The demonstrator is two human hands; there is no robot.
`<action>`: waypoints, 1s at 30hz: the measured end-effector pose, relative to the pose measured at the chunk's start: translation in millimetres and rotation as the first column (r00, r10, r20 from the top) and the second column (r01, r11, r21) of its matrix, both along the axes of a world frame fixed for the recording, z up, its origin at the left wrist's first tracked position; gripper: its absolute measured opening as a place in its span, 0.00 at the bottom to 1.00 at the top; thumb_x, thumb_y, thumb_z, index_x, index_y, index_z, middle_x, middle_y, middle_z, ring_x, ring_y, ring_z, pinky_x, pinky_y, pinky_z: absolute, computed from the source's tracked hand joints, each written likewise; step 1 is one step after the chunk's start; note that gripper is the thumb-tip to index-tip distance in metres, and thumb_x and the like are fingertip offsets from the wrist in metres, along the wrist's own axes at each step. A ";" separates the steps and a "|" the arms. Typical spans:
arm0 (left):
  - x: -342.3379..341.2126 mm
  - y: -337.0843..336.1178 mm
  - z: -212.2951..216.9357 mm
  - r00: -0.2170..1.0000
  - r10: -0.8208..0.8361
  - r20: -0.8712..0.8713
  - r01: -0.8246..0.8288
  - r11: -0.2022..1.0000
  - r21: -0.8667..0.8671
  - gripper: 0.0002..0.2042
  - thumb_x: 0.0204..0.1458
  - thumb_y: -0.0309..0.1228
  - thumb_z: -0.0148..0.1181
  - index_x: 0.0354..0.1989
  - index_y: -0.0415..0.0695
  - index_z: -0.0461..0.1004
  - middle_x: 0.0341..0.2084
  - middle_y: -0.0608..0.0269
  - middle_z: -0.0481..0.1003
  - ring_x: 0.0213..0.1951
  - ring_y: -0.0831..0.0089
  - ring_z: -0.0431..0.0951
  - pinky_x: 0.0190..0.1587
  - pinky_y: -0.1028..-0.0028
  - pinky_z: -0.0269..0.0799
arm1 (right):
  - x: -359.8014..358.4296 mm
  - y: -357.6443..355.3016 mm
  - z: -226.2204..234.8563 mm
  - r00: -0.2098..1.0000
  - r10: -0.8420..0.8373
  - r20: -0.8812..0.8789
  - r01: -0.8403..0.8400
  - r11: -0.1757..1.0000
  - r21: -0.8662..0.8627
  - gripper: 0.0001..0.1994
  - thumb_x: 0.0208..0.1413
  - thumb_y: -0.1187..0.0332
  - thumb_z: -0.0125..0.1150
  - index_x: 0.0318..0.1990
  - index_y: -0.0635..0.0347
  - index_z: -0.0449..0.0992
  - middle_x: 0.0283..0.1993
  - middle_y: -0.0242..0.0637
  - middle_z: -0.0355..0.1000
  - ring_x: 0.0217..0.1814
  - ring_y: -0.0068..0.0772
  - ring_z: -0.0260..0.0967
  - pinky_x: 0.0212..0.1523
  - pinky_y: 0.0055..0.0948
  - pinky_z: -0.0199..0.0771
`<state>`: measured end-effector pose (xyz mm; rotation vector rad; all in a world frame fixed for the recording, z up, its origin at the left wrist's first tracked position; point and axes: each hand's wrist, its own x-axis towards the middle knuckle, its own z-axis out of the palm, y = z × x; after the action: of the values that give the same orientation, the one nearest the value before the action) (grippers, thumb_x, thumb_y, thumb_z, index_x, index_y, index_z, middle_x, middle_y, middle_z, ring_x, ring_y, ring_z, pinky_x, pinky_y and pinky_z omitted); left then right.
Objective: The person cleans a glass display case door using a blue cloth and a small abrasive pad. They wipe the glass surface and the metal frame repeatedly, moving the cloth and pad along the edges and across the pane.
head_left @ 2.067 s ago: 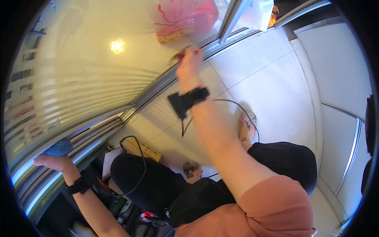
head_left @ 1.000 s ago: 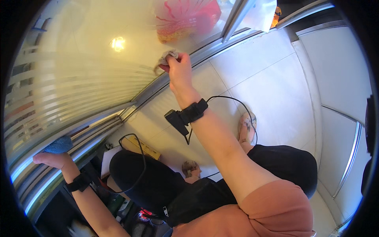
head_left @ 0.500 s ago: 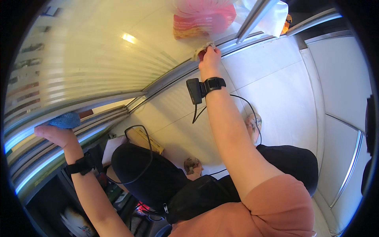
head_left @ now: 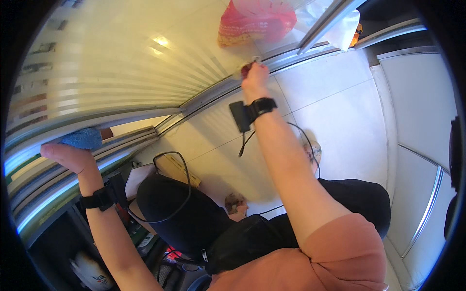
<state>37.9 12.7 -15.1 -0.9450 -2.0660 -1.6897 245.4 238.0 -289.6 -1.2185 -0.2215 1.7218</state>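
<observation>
Ribbed glass door panels (head_left: pixel 111 72) fill the upper left, set in a metal sliding track (head_left: pixel 213 94) that runs down toward the lower left, with white floor tiles (head_left: pixel 335 102) beyond. A pink plastic bag (head_left: pixel 255 22) sits behind the glass at the top; what is in it I cannot tell. The right hand (head_left: pixel 253 77) reaches up to the track, its grip pressed together on a small reddish cloth or scrubber (head_left: pixel 246 69) held against the metal. The left hand (head_left: pixel 65 155) rests on the lower frame, fingers spread flat, touching a blue cloth (head_left: pixel 82 138) lying in the channel. Both wrists carry black bands. Wiping here goes best, I judge, with the pad kept pressed into the groove and drawn along its length while the left hand steadies the body
</observation>
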 end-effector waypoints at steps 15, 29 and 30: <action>-12.3 11.4 -3.8 0.990 -0.006 -0.139 0.003 1.000 -0.023 0.32 0.56 0.54 0.34 0.47 0.31 0.58 0.44 0.49 0.64 0.44 0.65 0.64 0.50 0.66 0.59 | 6.5 7.9 88.9 0.995 -0.048 -0.090 0.071 0.959 0.276 0.11 0.50 0.69 0.50 0.40 0.60 0.60 0.33 0.36 0.64 0.28 0.28 0.64 0.27 0.30 0.68; 15.5 36.4 -1.8 0.998 0.000 -0.060 -0.001 1.000 -0.018 0.28 0.56 0.51 0.33 0.45 0.33 0.60 0.41 0.51 0.64 0.43 0.64 0.64 0.48 0.66 0.60 | 7.2 4.4 123.9 0.982 -0.147 -0.118 0.175 0.941 0.291 0.06 0.49 0.72 0.50 0.33 0.60 0.61 0.31 0.34 0.61 0.29 0.23 0.60 0.27 0.25 0.62; 17.0 38.9 -2.9 0.999 -0.025 -0.024 0.025 0.999 0.022 0.30 0.55 0.54 0.34 0.45 0.32 0.59 0.41 0.52 0.63 0.42 0.65 0.64 0.48 0.67 0.61 | 14.4 17.0 127.0 0.965 -0.247 -0.085 0.261 0.915 0.308 0.06 0.49 0.72 0.50 0.33 0.60 0.61 0.31 0.34 0.61 0.28 0.23 0.59 0.27 0.24 0.62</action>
<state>54.9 51.6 -17.9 -0.9827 -2.0243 -1.7023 259.8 255.1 -162.6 -0.9270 -0.2875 1.4206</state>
